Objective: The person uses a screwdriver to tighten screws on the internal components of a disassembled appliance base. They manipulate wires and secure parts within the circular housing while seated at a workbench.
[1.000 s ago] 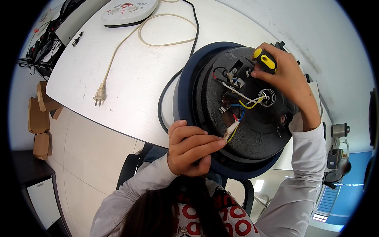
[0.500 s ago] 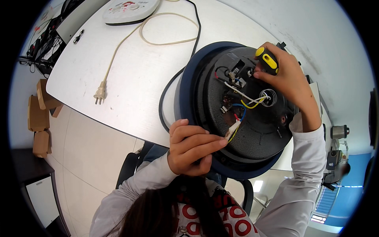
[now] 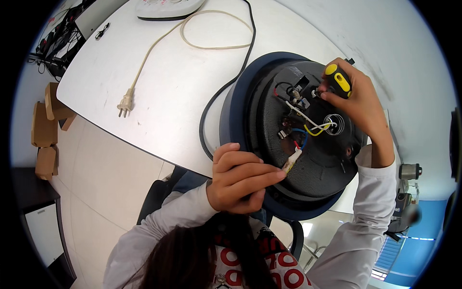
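The left hand [image 3: 240,176], fingers curled, grips the near rim of the round black upturned appliance base [image 3: 308,139]. Beyond it, the right hand [image 3: 358,101], wrist bent, clasps a yellow-and-black screwdriver handle [image 3: 338,79] against the exposed wiring [image 3: 305,118].

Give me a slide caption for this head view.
Left hand steadies an upturned round appliance; right hand works a yellow-handled screwdriver at its wiring.

Long pale grey sleeves cover both arms, entering from six o'clock. The left hand [image 3: 243,178] and right hand [image 3: 358,103] are bare. Dark hair hangs over a top with red lettering.
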`<state>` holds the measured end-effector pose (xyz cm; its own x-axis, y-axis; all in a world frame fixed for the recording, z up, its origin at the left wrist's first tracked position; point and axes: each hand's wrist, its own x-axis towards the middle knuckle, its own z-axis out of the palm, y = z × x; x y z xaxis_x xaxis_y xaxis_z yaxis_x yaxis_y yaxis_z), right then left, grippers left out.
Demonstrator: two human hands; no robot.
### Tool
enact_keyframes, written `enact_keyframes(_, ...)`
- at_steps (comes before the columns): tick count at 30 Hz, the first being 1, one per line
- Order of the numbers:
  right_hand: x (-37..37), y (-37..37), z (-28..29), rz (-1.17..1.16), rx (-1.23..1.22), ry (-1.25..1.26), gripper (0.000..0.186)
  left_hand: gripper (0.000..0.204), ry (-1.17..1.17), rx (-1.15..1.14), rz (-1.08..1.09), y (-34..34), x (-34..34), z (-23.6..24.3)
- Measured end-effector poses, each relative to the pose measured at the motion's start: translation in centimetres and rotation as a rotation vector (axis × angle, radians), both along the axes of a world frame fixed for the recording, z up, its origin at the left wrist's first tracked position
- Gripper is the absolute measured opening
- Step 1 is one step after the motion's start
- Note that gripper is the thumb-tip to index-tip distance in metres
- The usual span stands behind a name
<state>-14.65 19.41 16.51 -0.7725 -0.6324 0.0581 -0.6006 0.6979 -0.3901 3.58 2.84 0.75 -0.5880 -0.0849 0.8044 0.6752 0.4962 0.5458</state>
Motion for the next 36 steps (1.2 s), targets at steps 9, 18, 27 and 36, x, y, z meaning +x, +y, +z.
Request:
enact_keyframes(9,0.3,-0.6,0.3,-0.071,0.025,-0.062,0.031,0.032,0.031,0.006,0.007,0.1,-0.4,-0.4)
enact_keyframes(18,0.2,-0.5,0.0,-0.03,-0.023,-0.135,0.032,0.035,0.069,0.08,0.011,0.7,-0.4,-0.8)
enact_keyframes(27,0.2,-0.5,0.2,-0.116,0.057,-0.124,0.032,0.036,0.111,0.141,0.008,1.1,-0.8,-1.1)
enact_keyframes(36,0.4,-0.6,0.1,-0.101,0.01,-0.161,0.03,0.035,0.131,0.176,0.037,1.5,-1.0,-1.1)
